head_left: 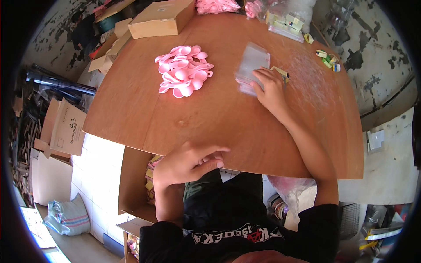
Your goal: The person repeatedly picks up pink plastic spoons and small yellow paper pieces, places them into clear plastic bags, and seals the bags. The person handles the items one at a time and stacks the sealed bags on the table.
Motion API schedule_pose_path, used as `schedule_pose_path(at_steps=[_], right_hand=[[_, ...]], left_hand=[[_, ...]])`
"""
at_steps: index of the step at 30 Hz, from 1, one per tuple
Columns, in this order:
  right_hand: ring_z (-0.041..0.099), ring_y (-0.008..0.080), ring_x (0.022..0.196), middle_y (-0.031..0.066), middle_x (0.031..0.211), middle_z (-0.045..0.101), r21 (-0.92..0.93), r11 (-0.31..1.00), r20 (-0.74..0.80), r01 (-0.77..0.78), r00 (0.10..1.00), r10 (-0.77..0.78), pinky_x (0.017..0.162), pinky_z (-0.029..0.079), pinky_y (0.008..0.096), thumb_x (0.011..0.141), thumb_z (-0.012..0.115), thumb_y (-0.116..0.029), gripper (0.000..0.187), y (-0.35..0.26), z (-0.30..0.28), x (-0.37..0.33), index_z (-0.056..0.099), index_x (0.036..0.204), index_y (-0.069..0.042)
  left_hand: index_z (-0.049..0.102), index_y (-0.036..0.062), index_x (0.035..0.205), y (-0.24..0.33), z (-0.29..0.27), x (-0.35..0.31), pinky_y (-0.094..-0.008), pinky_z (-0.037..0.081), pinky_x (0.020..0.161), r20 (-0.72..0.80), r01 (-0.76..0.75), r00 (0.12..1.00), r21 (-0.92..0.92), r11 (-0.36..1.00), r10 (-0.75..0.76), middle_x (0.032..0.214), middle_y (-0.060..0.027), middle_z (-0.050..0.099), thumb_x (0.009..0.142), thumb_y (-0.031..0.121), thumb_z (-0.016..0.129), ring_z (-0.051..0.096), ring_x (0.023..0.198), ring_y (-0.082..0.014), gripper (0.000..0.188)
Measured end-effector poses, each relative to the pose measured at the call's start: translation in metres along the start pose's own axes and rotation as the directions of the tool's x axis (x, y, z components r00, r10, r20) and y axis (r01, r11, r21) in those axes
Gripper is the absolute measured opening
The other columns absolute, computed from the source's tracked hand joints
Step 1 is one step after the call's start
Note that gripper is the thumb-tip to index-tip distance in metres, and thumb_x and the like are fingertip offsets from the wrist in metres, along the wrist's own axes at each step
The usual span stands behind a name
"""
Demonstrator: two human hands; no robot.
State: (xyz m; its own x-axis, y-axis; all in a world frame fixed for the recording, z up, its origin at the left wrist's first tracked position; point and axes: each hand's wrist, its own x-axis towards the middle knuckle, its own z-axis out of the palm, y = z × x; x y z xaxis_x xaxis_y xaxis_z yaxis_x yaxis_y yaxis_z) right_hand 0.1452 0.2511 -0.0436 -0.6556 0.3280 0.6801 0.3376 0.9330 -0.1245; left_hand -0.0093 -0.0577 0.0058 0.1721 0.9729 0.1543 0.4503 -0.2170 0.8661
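My right hand (271, 89) reaches across the brown wooden table (219, 118) and rests its fingers on a stack of clear plastic bags (250, 65), with a small yellow-green packet (280, 72) just beside it. A heap of pink plastic spoons (184, 70) lies left of the bags, apart from both hands. My left hand (188, 162) sits at the table's near edge, fingers curled loosely, nothing visible in it.
A cardboard box (162, 19) stands at the far left of the table. More pink spoons (217, 6) and a bag of small packets (285, 22) lie at the far edge, loose packets (328, 59) at the right. An open carton (136, 184) sits below the table's left.
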Motion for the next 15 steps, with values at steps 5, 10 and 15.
schedule_pose_path(at_steps=[5,10,15], right_hand=[[0.070,0.0304,0.094,0.0125,0.092,0.073,0.194,0.978,-0.141,0.078,0.989,-0.051,0.088,0.051,0.0432,0.085,0.072,-0.004,0.007,-0.041,-0.036,0.013,0.074,0.091,-0.002],[0.072,0.0197,0.086,0.0108,0.094,0.074,0.817,0.560,0.338,-0.140,0.902,-0.268,0.079,0.055,0.0316,0.085,0.076,-0.004,0.014,-0.106,-0.103,0.013,0.075,0.099,-0.002],[0.072,0.0248,0.089,0.0110,0.098,0.075,0.485,0.858,0.367,-0.168,0.930,-0.026,0.081,0.056,0.0339,0.087,0.075,-0.010,0.022,-0.056,-0.103,0.015,0.073,0.107,-0.002]], left_hand=[[0.064,0.0008,0.123,0.008,0.011,0.034,-0.0354,0.056,0.081,-0.419,0.104,0.908,0.256,0.961,0.014,0.094,-0.0135,0.074,0.091,0.009,0.072,0.074,0.092,-0.0254,0.034],[0.070,0.0038,0.113,-0.020,0.008,0.047,-0.0346,0.056,0.081,-0.646,-0.121,0.685,0.355,0.927,0.336,0.090,-0.0120,0.075,0.084,0.007,0.078,0.072,0.093,-0.0234,0.031],[0.072,-0.0019,0.098,-0.019,0.015,0.026,-0.0317,0.058,0.079,-0.652,-0.207,0.758,-0.271,0.940,-0.021,0.092,-0.0116,0.075,0.086,0.000,0.076,0.073,0.089,-0.0198,0.012]])
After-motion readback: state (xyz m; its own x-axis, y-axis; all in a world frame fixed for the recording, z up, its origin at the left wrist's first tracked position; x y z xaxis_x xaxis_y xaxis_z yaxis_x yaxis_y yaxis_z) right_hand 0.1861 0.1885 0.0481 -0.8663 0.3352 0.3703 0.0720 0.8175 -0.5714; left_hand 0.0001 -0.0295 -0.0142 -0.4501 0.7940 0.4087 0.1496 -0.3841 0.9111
